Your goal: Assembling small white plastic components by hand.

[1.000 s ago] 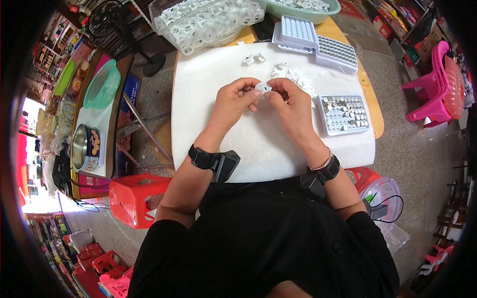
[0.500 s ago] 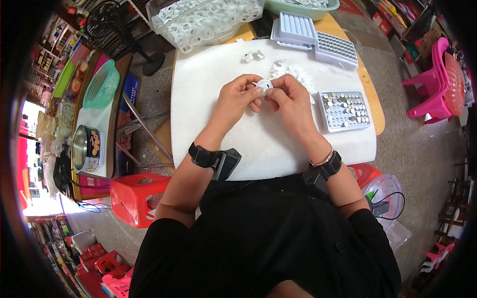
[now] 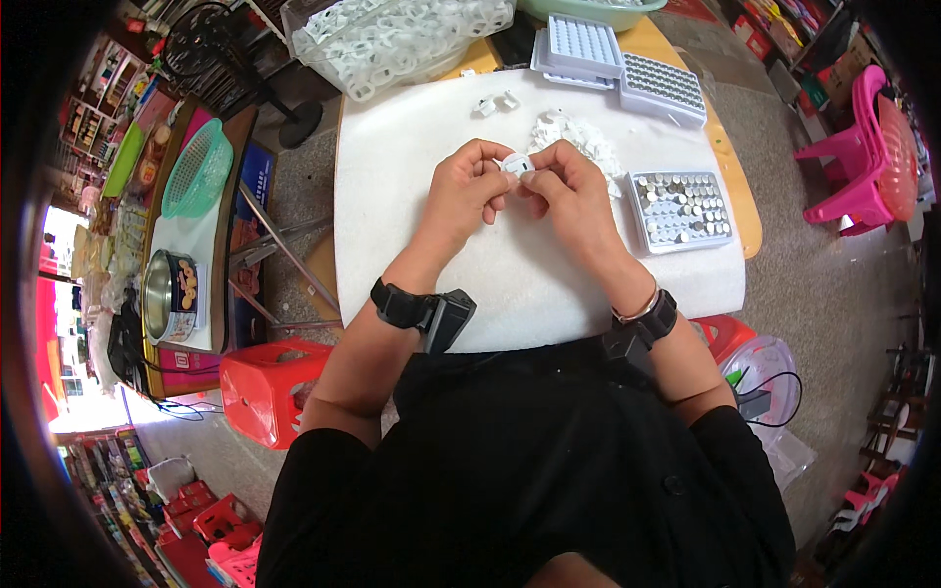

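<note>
Above the middle of the cloth-covered table, a small round white plastic part with a dark slot is pinched between both my hands. My left hand grips its left side with thumb and fingers. From the other side, my right hand holds its edge, with its lower fingers curled under. Just beyond my right hand lies a heap of small white pieces. A white tray with several small round silvery pieces in its pockets rests to the right. A few loose white parts lie farther off.
A clear bin full of white plastic parts stands at the far left of the table. Stacked pocketed trays, another filled tray and a pale green basin are at the back. A red stool stands at left.
Both hands keep hold of the white part in nearly the same place. The part looks slightly turned, and the whole view has shifted a little.
</note>
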Tool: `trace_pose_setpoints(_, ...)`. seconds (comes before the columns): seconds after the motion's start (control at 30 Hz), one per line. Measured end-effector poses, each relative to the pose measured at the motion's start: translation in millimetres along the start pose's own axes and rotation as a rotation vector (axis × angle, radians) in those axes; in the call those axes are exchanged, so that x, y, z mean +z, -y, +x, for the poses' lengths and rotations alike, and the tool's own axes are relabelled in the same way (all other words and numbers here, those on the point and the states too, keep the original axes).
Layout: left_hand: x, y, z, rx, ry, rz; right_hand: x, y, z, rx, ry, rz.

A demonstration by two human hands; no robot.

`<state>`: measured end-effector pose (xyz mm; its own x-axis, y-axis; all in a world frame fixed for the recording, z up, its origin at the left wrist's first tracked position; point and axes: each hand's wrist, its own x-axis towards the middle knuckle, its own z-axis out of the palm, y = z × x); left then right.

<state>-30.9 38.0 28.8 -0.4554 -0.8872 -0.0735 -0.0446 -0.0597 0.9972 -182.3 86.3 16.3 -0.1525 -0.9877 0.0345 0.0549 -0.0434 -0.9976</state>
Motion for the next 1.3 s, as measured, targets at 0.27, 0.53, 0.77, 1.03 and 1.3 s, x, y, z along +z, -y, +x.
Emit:
trace_pose_setpoints(0.27, 3.6, 5.1, 2.3, 0.040, 0.015, -0.005, 2.7, -4.8, 0.9, -0.037, -0.065, -0.076)
trace_pose_setpoints(0.53, 7.3, 7.2, 2.2, 0.060, -0.030, 0.055, 2.3, -4.7, 0.5, -0.058, -0.055, -0.132)
trace_pose_setpoints(0.77, 1.6, 2.4, 1.5, -0.027, 0.011, -0.135, 1.0, 2.6, -0.4, 0.024, 0.009, 0.037)
trace_pose_setpoints(1.03, 0.4, 0.2, 1.2, -0.041, 0.039, -0.202, -0.8, -0.1, 1.0, -0.030, -0.014, 0.101)
trace_pose_setpoints(1.3, -5.4, 8.8, 2.1, 0.069, 0.126, -0.232, -5.8, 14.2, -4.1, 0.035, 0.047, 0.186)
